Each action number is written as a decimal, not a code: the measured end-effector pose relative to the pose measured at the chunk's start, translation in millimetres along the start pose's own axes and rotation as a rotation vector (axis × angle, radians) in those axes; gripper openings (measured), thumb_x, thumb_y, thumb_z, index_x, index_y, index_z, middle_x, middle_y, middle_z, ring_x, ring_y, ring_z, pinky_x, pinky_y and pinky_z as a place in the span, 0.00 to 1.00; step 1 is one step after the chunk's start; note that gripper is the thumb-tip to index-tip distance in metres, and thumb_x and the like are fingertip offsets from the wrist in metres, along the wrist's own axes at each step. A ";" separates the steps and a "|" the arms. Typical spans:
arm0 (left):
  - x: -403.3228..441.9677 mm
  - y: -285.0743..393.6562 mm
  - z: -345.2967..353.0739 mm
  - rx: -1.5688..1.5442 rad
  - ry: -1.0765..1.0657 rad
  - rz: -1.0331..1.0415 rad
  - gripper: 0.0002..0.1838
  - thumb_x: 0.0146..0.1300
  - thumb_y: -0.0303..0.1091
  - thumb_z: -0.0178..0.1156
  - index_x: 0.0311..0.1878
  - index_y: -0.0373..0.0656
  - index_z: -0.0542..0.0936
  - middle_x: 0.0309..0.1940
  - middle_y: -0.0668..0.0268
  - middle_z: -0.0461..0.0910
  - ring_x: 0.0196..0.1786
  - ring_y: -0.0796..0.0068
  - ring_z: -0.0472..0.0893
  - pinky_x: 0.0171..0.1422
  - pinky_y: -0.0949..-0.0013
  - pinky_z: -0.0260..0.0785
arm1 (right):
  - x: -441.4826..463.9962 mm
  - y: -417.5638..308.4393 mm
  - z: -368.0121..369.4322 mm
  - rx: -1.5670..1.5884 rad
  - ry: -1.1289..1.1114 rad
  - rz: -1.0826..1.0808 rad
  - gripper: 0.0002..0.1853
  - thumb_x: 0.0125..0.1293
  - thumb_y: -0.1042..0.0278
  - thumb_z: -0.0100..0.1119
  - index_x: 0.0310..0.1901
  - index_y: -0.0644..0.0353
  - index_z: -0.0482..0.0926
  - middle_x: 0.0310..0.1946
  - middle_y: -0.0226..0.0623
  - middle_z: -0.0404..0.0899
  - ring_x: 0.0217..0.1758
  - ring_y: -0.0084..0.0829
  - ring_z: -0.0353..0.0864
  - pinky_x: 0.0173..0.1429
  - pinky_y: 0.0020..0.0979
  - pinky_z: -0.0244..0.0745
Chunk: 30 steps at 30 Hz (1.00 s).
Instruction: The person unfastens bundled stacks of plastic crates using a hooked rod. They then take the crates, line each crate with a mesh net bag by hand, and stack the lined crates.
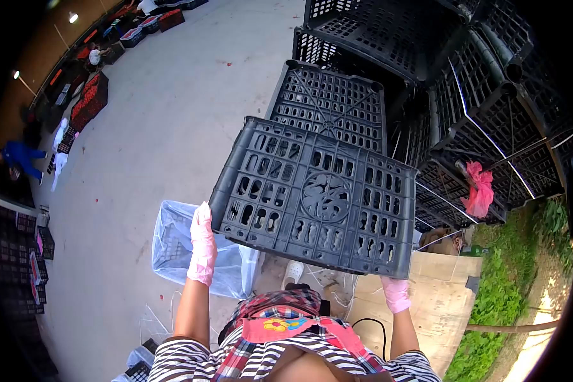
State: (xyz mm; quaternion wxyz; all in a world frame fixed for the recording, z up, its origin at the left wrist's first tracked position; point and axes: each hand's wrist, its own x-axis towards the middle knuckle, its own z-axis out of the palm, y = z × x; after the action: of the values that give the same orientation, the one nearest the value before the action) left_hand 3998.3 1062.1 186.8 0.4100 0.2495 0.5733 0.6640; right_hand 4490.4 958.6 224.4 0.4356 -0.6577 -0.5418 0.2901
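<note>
A black plastic crate (pixel 325 197) with slotted walls and a round emblem is held up in front of my body, slightly tilted. My left hand (pixel 203 251), in a pink glove, grips its left side. My right hand (pixel 396 294), also in a pink glove, holds the lower right corner; its fingers are mostly hidden behind the crate. Just beyond stands another black crate (pixel 331 102), partly covered by the held one. Below my left hand, a crate lined with a translucent blue bag (pixel 172 219) stands on the floor.
Tall stacks of black crates (pixel 490 121) rise at the right, with white straps and a pink plastic bag (pixel 477 189). A plywood sheet (pixel 426 290) lies beside green plants (pixel 490 318). Far left, people work near crates of red produce (pixel 90 102) along the grey floor (pixel 121 153).
</note>
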 end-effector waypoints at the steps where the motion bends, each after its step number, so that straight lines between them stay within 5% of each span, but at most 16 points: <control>1: -7.6 -0.5 -6.4 0.015 -0.007 -0.051 0.18 0.69 0.42 0.54 0.54 0.39 0.76 0.48 0.70 0.77 0.51 0.82 0.73 0.60 0.76 0.63 | 6.9 16.7 2.1 0.554 0.053 0.172 0.23 0.56 0.80 0.63 0.55 0.63 0.72 0.52 0.35 0.75 0.52 0.26 0.72 0.57 0.28 0.68; 3: -32.4 89.3 42.9 0.090 -0.057 -0.007 0.21 0.67 0.43 0.56 0.56 0.38 0.75 0.50 0.68 0.77 0.54 0.80 0.74 0.62 0.74 0.63 | 8.4 -1.5 -8.2 0.661 0.059 0.198 0.26 0.54 0.82 0.63 0.57 0.63 0.70 0.51 0.34 0.74 0.50 0.25 0.73 0.55 0.28 0.70; 4: -14.2 107.1 62.3 -0.063 -0.177 -0.059 0.22 0.65 0.46 0.58 0.55 0.39 0.76 0.48 0.68 0.78 0.52 0.79 0.74 0.60 0.73 0.64 | 27.2 -39.2 -18.6 0.224 0.002 0.033 0.29 0.53 0.83 0.64 0.59 0.63 0.68 0.48 0.32 0.75 0.46 0.23 0.74 0.52 0.28 0.72; 6: -2.2 185.4 112.5 -0.122 -0.224 -0.119 0.21 0.62 0.48 0.60 0.49 0.41 0.80 0.42 0.71 0.80 0.43 0.80 0.75 0.51 0.74 0.66 | 62.6 -104.8 -46.9 -0.105 -0.113 0.178 0.18 0.56 0.76 0.63 0.49 0.65 0.75 0.38 0.29 0.79 0.35 0.25 0.76 0.42 0.30 0.75; 7: -11.6 220.1 129.8 -0.046 -0.221 0.006 0.20 0.62 0.48 0.61 0.47 0.42 0.81 0.40 0.71 0.81 0.40 0.81 0.76 0.47 0.75 0.68 | 72.9 -125.9 -56.1 -0.055 -0.160 0.292 0.22 0.56 0.73 0.63 0.54 0.66 0.72 0.45 0.32 0.78 0.42 0.26 0.76 0.50 0.32 0.74; 9: 15.3 234.2 131.1 -0.022 -0.187 0.197 0.21 0.62 0.51 0.57 0.47 0.44 0.81 0.37 0.70 0.81 0.36 0.80 0.77 0.44 0.76 0.67 | 48.1 -177.5 -49.0 0.071 0.005 0.103 0.29 0.54 0.73 0.63 0.59 0.67 0.68 0.51 0.36 0.75 0.50 0.28 0.74 0.58 0.30 0.69; 11: 20.2 271.4 120.9 0.199 -0.292 0.210 0.23 0.63 0.54 0.54 0.48 0.44 0.81 0.35 0.69 0.81 0.34 0.80 0.77 0.43 0.76 0.67 | 39.3 -196.3 -71.4 0.065 0.039 -0.080 0.36 0.50 0.72 0.64 0.63 0.67 0.63 0.55 0.39 0.72 0.56 0.30 0.71 0.64 0.29 0.63; 12: 24.4 285.5 120.7 0.192 -0.367 0.221 0.25 0.63 0.56 0.53 0.48 0.44 0.80 0.30 0.69 0.81 0.31 0.80 0.76 0.41 0.76 0.67 | 37.4 -230.6 -74.4 0.070 0.110 0.040 0.34 0.48 0.70 0.64 0.59 0.67 0.68 0.51 0.38 0.75 0.53 0.30 0.73 0.62 0.29 0.65; 14: -6.8 336.6 127.1 0.945 -0.395 0.611 0.17 0.61 0.45 0.56 0.45 0.43 0.79 0.37 0.66 0.80 0.36 0.73 0.79 0.44 0.73 0.69 | 52.4 -264.3 -97.4 -0.007 0.224 0.108 0.26 0.49 0.69 0.62 0.52 0.68 0.74 0.43 0.34 0.79 0.45 0.27 0.76 0.57 0.28 0.68; 17: 40.9 344.0 105.9 0.611 -0.798 0.931 0.17 0.62 0.38 0.58 0.51 0.42 0.74 0.42 0.68 0.81 0.39 0.72 0.81 0.47 0.74 0.71 | 37.0 -287.7 -128.1 0.026 0.274 -0.049 0.24 0.49 0.69 0.60 0.50 0.67 0.74 0.40 0.32 0.79 0.41 0.28 0.76 0.51 0.28 0.71; 18: 17.3 364.1 92.8 0.281 -0.903 0.296 0.17 0.62 0.40 0.58 0.51 0.42 0.74 0.41 0.68 0.80 0.40 0.73 0.80 0.47 0.73 0.71 | 28.4 -293.9 -149.9 -0.011 0.290 0.011 0.24 0.49 0.68 0.61 0.49 0.66 0.75 0.40 0.32 0.79 0.41 0.27 0.76 0.50 0.28 0.70; 20: -17.2 348.5 106.5 0.043 -0.664 -0.248 0.17 0.60 0.45 0.59 0.47 0.45 0.75 0.36 0.67 0.79 0.40 0.74 0.77 0.47 0.72 0.69 | 7.4 -309.9 -149.0 -0.077 0.358 -0.018 0.23 0.48 0.66 0.62 0.48 0.66 0.76 0.39 0.32 0.79 0.40 0.27 0.76 0.50 0.26 0.70; 25: -7.8 294.5 70.2 -0.037 -0.696 -0.409 0.22 0.64 0.55 0.53 0.43 0.44 0.75 0.33 0.66 0.80 0.33 0.71 0.79 0.40 0.68 0.72 | -99.6 -332.0 -144.0 -0.367 0.456 0.111 0.28 0.51 0.63 0.64 0.54 0.66 0.75 0.43 0.34 0.79 0.44 0.29 0.75 0.54 0.28 0.68; 27: 26.5 283.2 158.5 -0.052 -0.884 -0.502 0.20 0.63 0.50 0.58 0.47 0.42 0.76 0.34 0.67 0.81 0.34 0.74 0.79 0.41 0.70 0.72 | -30.8 -322.2 -160.9 -0.342 0.500 0.149 0.30 0.51 0.62 0.64 0.55 0.67 0.73 0.46 0.37 0.77 0.46 0.30 0.75 0.55 0.30 0.68; 28: 23.5 272.1 169.8 -0.013 -0.656 -0.289 0.20 0.61 0.54 0.56 0.41 0.45 0.79 0.29 0.69 0.78 0.30 0.78 0.76 0.37 0.72 0.67 | -33.5 -329.3 -152.9 -0.315 0.526 0.190 0.31 0.51 0.62 0.64 0.56 0.67 0.72 0.47 0.38 0.77 0.47 0.31 0.75 0.55 0.31 0.68; 30: 34.1 247.0 201.6 -0.007 -0.739 -0.509 0.15 0.62 0.48 0.58 0.39 0.46 0.78 0.31 0.69 0.77 0.32 0.76 0.75 0.39 0.68 0.69 | -46.1 -348.3 -140.7 -0.297 0.595 0.264 0.32 0.51 0.63 0.64 0.57 0.69 0.71 0.49 0.40 0.76 0.48 0.31 0.75 0.56 0.31 0.68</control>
State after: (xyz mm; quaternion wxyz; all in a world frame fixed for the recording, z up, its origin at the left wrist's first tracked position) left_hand 4077.7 1201.0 464.6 0.7386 0.3196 0.4291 0.4102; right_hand 4439.1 889.4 592.9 0.4325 -0.8340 -0.3377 0.0577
